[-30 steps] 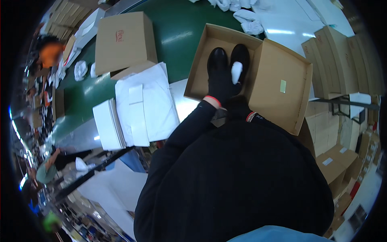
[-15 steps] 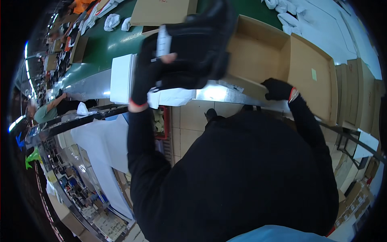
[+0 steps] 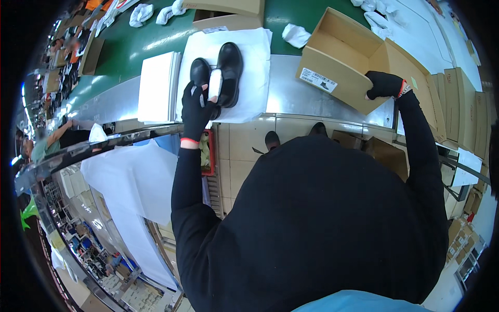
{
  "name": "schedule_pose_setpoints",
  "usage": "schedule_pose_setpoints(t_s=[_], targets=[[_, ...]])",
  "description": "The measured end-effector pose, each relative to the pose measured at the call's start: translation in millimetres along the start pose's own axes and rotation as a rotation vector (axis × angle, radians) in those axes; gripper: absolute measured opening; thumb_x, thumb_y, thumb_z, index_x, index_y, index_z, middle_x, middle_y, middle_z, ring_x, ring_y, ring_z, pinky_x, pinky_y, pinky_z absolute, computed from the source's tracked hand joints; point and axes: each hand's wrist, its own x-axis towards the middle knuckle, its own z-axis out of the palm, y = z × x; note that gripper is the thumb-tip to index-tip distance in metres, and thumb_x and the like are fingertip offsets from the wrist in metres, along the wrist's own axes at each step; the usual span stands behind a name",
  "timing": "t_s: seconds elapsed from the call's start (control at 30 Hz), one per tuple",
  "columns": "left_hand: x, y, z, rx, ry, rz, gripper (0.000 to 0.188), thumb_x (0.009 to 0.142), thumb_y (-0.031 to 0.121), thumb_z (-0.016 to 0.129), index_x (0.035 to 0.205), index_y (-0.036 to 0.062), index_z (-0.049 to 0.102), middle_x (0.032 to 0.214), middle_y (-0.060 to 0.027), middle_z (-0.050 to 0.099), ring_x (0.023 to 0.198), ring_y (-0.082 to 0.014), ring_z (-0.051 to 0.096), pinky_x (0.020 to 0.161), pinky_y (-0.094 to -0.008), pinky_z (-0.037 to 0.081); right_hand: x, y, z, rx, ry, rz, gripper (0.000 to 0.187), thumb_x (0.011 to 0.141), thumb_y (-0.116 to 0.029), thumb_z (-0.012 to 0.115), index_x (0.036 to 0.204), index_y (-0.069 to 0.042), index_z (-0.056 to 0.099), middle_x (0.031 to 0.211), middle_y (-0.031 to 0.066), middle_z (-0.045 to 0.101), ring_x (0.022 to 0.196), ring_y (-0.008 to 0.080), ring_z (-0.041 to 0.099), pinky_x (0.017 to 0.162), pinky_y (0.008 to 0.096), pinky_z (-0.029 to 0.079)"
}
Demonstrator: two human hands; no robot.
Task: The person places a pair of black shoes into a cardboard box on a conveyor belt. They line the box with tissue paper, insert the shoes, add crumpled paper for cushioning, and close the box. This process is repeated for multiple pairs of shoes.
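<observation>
A pair of black shoes (image 3: 230,75) rests on a sheet of white paper (image 3: 254,83), with a white strip (image 3: 214,82) between them. My left hand (image 3: 197,109), in a black glove with bare fingertips, grips the heel end of the left shoe and the lower end of that strip. Part of this shoe is hidden under the hand. Off to the right, my right hand (image 3: 383,86), gloved too, is closed on the near wall of a brown cardboard shoe box (image 3: 338,96). The box is open and tilted, and its lid flap spreads to the right.
Stacked white paper (image 3: 156,88) lies left of the shoes. Crumpled white paper (image 3: 296,35) is on the green table behind. Another cardboard box (image 3: 228,21) stands at the back. Several upright boxes (image 3: 457,104) line the right side. Further left, a person (image 3: 44,145) sits.
My left hand has lowered the shoes from above the table onto the white paper. My right hand has shifted the open box to the right and tilted it.
</observation>
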Motion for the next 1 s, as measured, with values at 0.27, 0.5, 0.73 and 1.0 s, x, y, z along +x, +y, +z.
schedule_pose_setpoints(t_s=[0.27, 0.5, 0.73, 1.0], targets=[[-86.4, -52.4, -135.8, -0.254, 0.665, -0.357, 0.032, 0.099, 0.022, 0.044, 0.076, 0.0029, 0.054, 0.063, -0.0065, 0.052, 0.058, -0.0161, 0.053, 0.058, -0.0308, 0.041, 48.5, 124.9, 121.6, -0.308, 0.012, -0.069, 0.046, 0.069, -0.022, 0.071, 0.108, 0.0, 0.062, 0.104, 0.0234, 0.064, 0.099, 0.0379, 0.06, 0.088, 0.0451, 0.047], [-149.7, -187.0, -259.3, 0.182, 1.17, -0.622, 0.047, 0.094, 0.047, 0.049, 0.086, 0.0019, 0.06, 0.075, -0.0109, 0.06, 0.071, -0.0203, 0.059, 0.068, -0.0339, 0.046, 37.5, 71.3, 173.5, -0.052, 0.219, -0.026, 0.047, 0.067, -0.01, 0.062, 0.113, 0.0, 0.061, 0.105, 0.0255, 0.063, 0.103, 0.0395, 0.059, 0.09, 0.0432, 0.047], [-200.1, -299.9, -363.6, 0.555, 0.568, -1.033, 0.073, 0.079, 0.067, 0.054, 0.099, -0.0018, 0.066, 0.095, -0.0208, 0.066, 0.095, -0.0307, 0.063, 0.083, -0.0405, 0.048, 26.9, 15.7, 149.6, 0.159, 0.442, -0.061, 0.068, 0.074, -0.023, 0.077, 0.13, 0.003, 0.05, 0.126, 0.0205, 0.057, 0.118, 0.0287, 0.054, 0.097, 0.0369, 0.043], [-71.0, 11.4, -289.5, -0.708, 0.783, -0.239, 0.027, 0.099, 0.024, 0.046, 0.099, 0.0022, 0.06, 0.082, -0.0039, 0.061, 0.077, -0.0145, 0.06, 0.071, -0.0302, 0.048, -16.9, -143.8, 109.2, 0.684, 0.566, -0.485, 0.049, 0.09, -0.022, 0.062, 0.132, 0.0, 0.048, 0.115, 0.0124, 0.062, 0.102, 0.0184, 0.06, 0.088, 0.0304, 0.045]])
